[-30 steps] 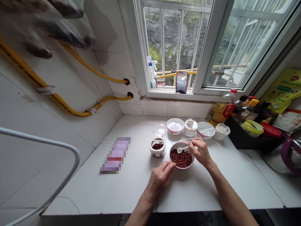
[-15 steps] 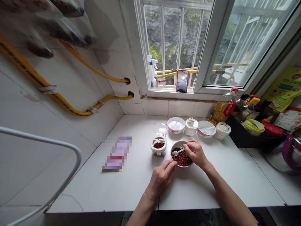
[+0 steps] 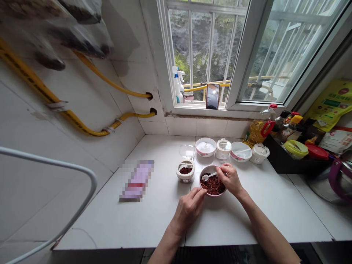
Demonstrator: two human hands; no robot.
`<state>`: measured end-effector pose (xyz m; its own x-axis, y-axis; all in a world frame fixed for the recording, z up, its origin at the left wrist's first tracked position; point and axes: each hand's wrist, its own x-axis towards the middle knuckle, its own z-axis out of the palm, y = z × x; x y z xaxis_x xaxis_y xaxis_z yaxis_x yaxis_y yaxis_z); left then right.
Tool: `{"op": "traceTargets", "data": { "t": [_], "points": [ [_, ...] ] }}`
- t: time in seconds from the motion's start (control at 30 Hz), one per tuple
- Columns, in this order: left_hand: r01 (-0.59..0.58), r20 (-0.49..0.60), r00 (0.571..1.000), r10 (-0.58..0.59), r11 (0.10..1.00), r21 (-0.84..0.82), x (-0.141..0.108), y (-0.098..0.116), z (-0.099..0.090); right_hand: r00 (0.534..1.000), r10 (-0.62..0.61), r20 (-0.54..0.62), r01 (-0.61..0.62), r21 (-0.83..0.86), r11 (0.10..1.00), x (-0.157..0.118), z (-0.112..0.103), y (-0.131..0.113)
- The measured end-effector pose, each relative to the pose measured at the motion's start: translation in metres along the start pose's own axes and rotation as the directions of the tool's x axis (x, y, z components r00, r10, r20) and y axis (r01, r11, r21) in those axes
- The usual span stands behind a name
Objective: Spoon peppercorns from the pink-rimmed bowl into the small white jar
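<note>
A bowl (image 3: 213, 186) of dark red-brown dried bits stands on the white tiled counter. My right hand (image 3: 228, 179) pinches the handle of a small white spoon (image 3: 209, 176), whose head lies over the bits at the bowl's left side. The fingers of my left hand (image 3: 191, 206) are closed on the bowl's near left rim. Just left of the bowl is an open jar (image 3: 185, 172) with similar bits inside, its clear lid (image 3: 187, 151) raised behind it.
Behind stand a bowl of white powder (image 3: 206, 147), a lidded jar (image 3: 223, 148), another white bowl (image 3: 241, 151) and a second jar (image 3: 259, 153). An oil bottle (image 3: 259, 126) and a black condiment rack (image 3: 284, 159) are at right. A blurred purple packet (image 3: 137, 180) lies left.
The spoon and my right hand have shifted very slightly within the bowl area. My left hand stays at the rim.
</note>
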<state>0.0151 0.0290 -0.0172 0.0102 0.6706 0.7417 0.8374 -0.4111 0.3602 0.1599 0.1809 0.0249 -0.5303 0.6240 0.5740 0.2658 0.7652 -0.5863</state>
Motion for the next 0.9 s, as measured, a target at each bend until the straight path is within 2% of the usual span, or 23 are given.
{"op": "traceTargets", "data": {
  "t": [0.2, 0.4, 0.6, 0.77, 0.9],
  "points": [
    [0.003, 0.008, 1.0, -0.003, 1.0, 0.019, -0.001, 0.0, 0.0, 0.991, 0.133, -0.011, -0.131, 0.114, 0.985, 0.001, -0.005, -0.003],
    [0.006, 0.009, 1.0, -0.006, 1.0, 0.005, -0.001, 0.001, 0.0, 0.98, 0.199, -0.03, -0.191, 0.162, 0.968, 0.002, -0.006, -0.003],
    [0.011, 0.026, 1.0, -0.012, 1.0, 0.019, -0.002, 0.0, 0.001, 0.942, 0.335, 0.019, -0.32, 0.356, 0.878, 0.003, -0.004, -0.001],
    [0.015, 0.025, 1.0, -0.015, 1.0, 0.005, -0.001, 0.002, 0.0, 0.935, 0.355, -0.001, -0.322, 0.417, 0.85, 0.011, -0.003, -0.008],
    [0.025, 0.031, 0.999, -0.025, 1.0, 0.003, -0.002, 0.003, 0.0, 0.965, 0.259, -0.037, -0.229, 0.36, 0.904, 0.028, -0.001, -0.025]
  ]
}}
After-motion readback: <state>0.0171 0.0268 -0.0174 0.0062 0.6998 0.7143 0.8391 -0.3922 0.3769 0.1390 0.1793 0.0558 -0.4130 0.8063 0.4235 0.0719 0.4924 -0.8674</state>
